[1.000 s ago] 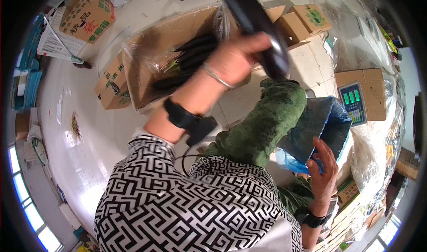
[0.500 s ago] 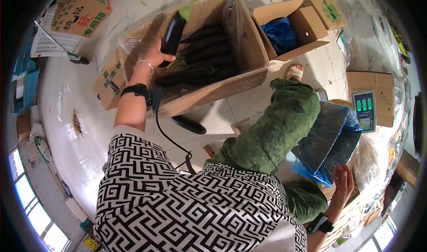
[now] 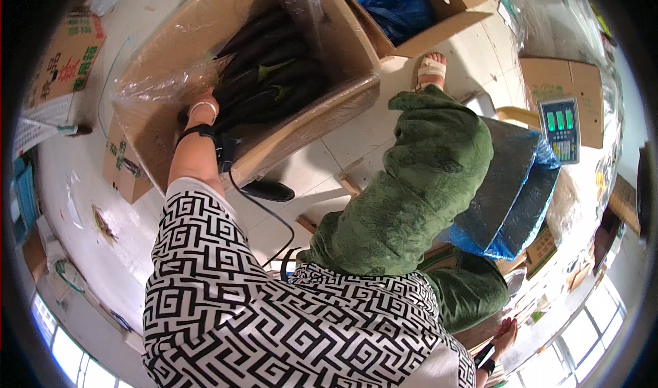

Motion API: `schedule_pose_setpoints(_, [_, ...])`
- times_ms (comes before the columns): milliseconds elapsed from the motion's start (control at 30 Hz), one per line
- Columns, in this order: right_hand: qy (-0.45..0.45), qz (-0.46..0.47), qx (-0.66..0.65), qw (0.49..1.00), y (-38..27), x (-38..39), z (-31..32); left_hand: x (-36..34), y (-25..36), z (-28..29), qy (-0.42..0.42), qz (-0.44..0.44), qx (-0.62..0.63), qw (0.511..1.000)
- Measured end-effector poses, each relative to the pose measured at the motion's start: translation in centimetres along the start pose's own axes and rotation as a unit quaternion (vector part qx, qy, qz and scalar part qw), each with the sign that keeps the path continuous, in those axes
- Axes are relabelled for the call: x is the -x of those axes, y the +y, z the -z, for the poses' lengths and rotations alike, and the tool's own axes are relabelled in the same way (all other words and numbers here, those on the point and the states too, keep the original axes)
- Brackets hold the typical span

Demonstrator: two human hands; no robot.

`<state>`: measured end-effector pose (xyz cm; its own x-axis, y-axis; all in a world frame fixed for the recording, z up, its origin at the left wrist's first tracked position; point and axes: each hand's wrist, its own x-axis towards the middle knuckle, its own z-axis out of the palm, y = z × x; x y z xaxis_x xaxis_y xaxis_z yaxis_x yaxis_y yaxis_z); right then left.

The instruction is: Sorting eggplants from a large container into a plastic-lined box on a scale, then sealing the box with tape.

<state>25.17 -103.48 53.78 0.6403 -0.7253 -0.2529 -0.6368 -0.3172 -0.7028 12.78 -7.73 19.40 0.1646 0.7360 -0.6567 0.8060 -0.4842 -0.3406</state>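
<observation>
My left hand [image 3: 208, 102] is down inside a large plastic-lined cardboard box [image 3: 343, 104], at its left end. Its fingers are partly hidden and look closed around a dark purple eggplant [image 3: 183, 118], whose end shows beside my wrist. Several more long eggplants [image 3: 274, 90] with green caps lie side by side in the box. Low at the right, my right hand [image 3: 506, 334] hangs with its fingers loosely apart, holding nothing. Nearest to it is an opened blue plastic bag [image 3: 500, 182] beside my leg.
One loose eggplant [image 3: 271, 191] lies on the tiled floor against the box. A smaller carton [image 3: 445, 28] with blue plastic [image 3: 397, 11] stands beyond it. At the right are a digital scale display [image 3: 561, 131] and another carton [image 3: 589, 100]. A cable runs from my left wrist.
My left hand has lowered the eggplant from above the box down into its left end. My right hand has dropped away from the blue bag. The whole view has shifted.
</observation>
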Motion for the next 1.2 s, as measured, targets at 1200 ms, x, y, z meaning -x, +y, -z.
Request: schedule_pose_setpoints(1200, [-0.184, 0.161, -0.054, 0.968, 8.7, 5.2, 0.8, 67.5, 40.2, 5.5, -0.039, -0.873, 0.018, 0.486])
